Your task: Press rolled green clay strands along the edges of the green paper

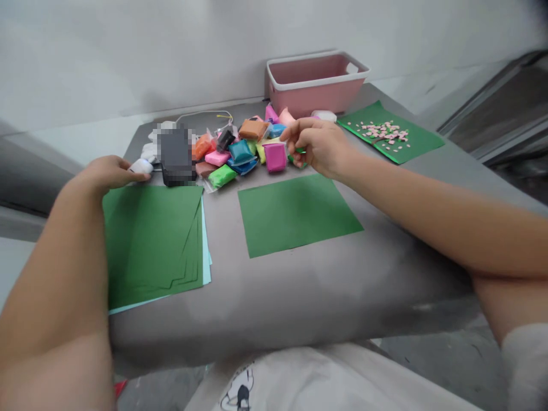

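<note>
My left hand is at the far left, thumb and fingers closed around a small white clay packet. Just below it lies a stack of green paper sheets, light blue sheets peeking out underneath. My right hand hangs over the right end of a heap of coloured clay packets, its fingers curled around a green packet, mostly hidden by them. Beside those fingers sits a magenta clay packet. One green sheet lies flat in the middle of the grey table.
At the back stands a pink basket with a white rim. To its right, another green sheet carries scattered pale pink bits. A dark, pixelated object is beside the heap. A thin cable runs along the wall.
</note>
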`<action>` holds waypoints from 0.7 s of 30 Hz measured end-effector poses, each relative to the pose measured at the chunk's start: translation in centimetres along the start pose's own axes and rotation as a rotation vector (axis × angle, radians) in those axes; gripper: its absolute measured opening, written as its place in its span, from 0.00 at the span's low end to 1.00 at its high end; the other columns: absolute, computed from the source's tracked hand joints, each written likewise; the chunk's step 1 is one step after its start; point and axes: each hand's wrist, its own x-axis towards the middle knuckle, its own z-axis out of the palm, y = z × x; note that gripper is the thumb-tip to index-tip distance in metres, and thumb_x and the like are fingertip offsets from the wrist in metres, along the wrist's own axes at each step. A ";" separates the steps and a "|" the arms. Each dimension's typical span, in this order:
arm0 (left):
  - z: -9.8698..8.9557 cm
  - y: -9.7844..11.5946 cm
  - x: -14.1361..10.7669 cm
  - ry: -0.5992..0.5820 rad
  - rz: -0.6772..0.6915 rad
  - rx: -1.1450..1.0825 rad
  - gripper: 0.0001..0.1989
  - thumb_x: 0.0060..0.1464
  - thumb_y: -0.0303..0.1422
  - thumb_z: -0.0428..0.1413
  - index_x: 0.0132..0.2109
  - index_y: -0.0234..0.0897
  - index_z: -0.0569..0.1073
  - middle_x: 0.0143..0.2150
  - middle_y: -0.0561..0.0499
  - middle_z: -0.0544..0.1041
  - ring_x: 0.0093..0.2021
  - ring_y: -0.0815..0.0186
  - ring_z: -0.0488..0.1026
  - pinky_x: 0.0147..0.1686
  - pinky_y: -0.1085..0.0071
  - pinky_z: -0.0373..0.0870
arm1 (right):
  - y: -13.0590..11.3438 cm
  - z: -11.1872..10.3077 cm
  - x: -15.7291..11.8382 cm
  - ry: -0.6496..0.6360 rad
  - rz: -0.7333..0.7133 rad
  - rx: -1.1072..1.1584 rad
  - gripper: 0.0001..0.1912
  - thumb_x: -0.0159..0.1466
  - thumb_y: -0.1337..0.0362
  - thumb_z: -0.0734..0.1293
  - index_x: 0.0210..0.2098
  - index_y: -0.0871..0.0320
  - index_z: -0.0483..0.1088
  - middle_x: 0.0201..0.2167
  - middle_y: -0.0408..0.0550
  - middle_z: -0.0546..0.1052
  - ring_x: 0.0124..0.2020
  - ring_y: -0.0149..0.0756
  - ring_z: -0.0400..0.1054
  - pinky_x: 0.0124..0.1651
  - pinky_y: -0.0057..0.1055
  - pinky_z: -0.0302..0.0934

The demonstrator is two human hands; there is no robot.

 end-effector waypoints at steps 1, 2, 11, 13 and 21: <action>-0.4 0.2 -0.4 -0.022 -0.056 0.006 0.28 0.36 0.54 0.68 0.38 0.36 0.86 0.43 0.32 0.90 0.46 0.33 0.88 0.55 0.32 0.86 | -0.3 0.8 0.0 -0.001 0.002 0.002 0.12 0.60 0.78 0.67 0.31 0.54 0.74 0.22 0.40 0.70 0.22 0.32 0.62 0.22 0.29 0.58; -0.9 0.5 -0.9 -0.032 -0.108 0.015 0.33 0.39 0.55 0.68 0.46 0.33 0.87 0.49 0.31 0.91 0.52 0.31 0.88 0.60 0.33 0.85 | -0.5 1.5 0.0 -0.009 -0.003 -0.002 0.12 0.61 0.78 0.66 0.31 0.54 0.74 0.22 0.39 0.68 0.22 0.32 0.61 0.22 0.28 0.56; -2.3 7.6 -5.3 0.213 -0.136 0.126 0.32 0.72 0.46 0.44 0.68 0.31 0.78 0.43 0.36 0.90 0.67 0.37 0.84 0.69 0.41 0.80 | -0.8 9.2 2.6 -0.119 -0.307 -0.417 0.12 0.70 0.78 0.70 0.35 0.54 0.72 0.29 0.37 0.71 0.35 0.31 0.67 0.41 0.31 0.62; -1.9 8.5 -5.3 0.231 -0.128 0.136 0.33 0.72 0.44 0.43 0.68 0.28 0.77 0.44 0.34 0.90 0.69 0.37 0.83 0.70 0.42 0.78 | -1.2 11.3 3.6 -0.165 -0.360 -0.589 0.11 0.74 0.76 0.71 0.38 0.55 0.72 0.29 0.36 0.69 0.37 0.31 0.67 0.46 0.33 0.62; -2.3 7.7 -5.4 0.254 -0.008 0.100 0.48 0.75 0.57 0.28 0.62 0.26 0.81 0.66 0.25 0.84 0.77 0.33 0.77 0.76 0.38 0.67 | -2.6 20.4 8.7 -0.294 -0.430 -0.743 0.18 0.76 0.72 0.76 0.41 0.53 0.64 0.34 0.34 0.66 0.50 0.28 0.68 0.66 0.30 0.63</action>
